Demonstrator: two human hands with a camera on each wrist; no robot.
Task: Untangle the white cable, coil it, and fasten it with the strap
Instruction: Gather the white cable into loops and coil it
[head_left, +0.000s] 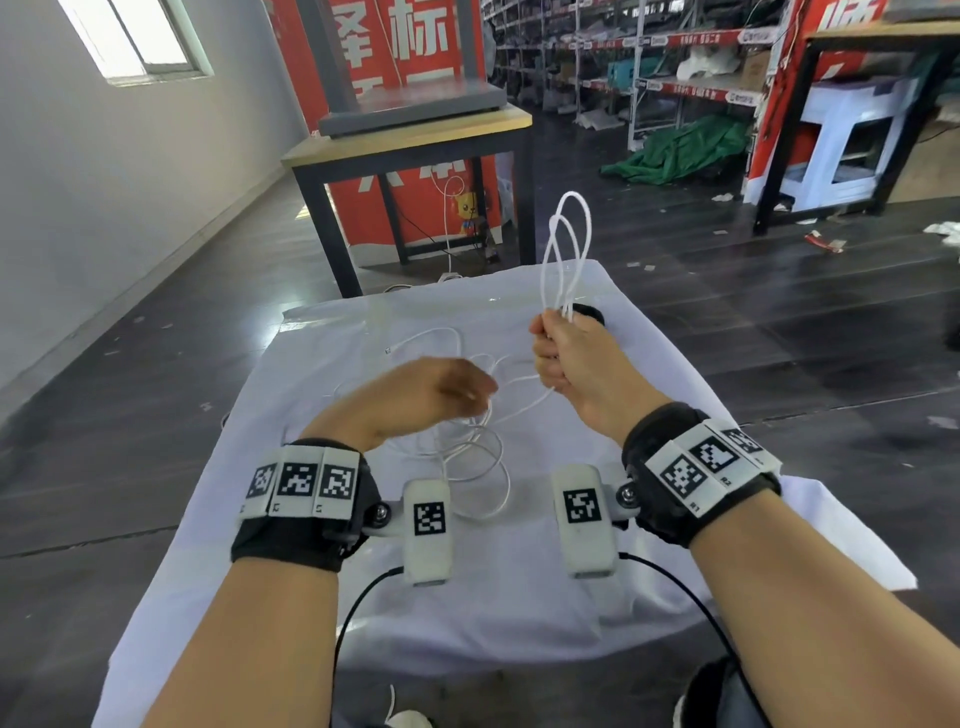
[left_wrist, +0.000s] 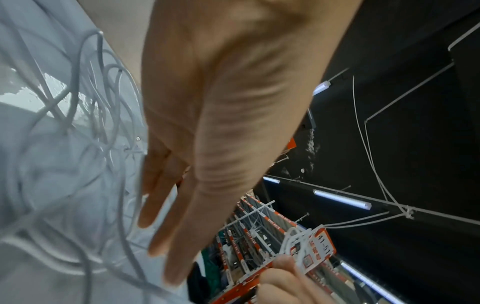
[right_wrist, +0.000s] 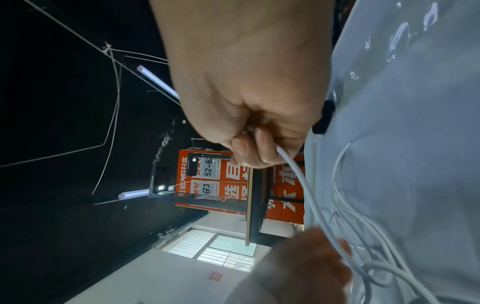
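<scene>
The white cable (head_left: 483, 457) lies in loose tangled loops on the white-clothed table (head_left: 675, 415). My right hand (head_left: 558, 358) is raised in a fist round several gathered loops (head_left: 569, 249), which stand up above it. One strand runs down from the fist to the tangle. In the right wrist view the fist (right_wrist: 254, 131) grips the cable (right_wrist: 293, 170). My left hand (head_left: 441, 387), blurred, hovers over the tangle with its fingers (left_wrist: 166, 236) straight, holding nothing. The black strap (head_left: 592, 313) lies on the cloth just behind the right hand, also in the right wrist view (right_wrist: 323, 117).
A cable end with a small plug (head_left: 388, 351) lies far left on the cloth. Beyond the table stands a black-legged wooden table (head_left: 415, 140) with a red banner behind it. Dark floor lies on both sides, and warehouse shelves (head_left: 649, 62) at the back right.
</scene>
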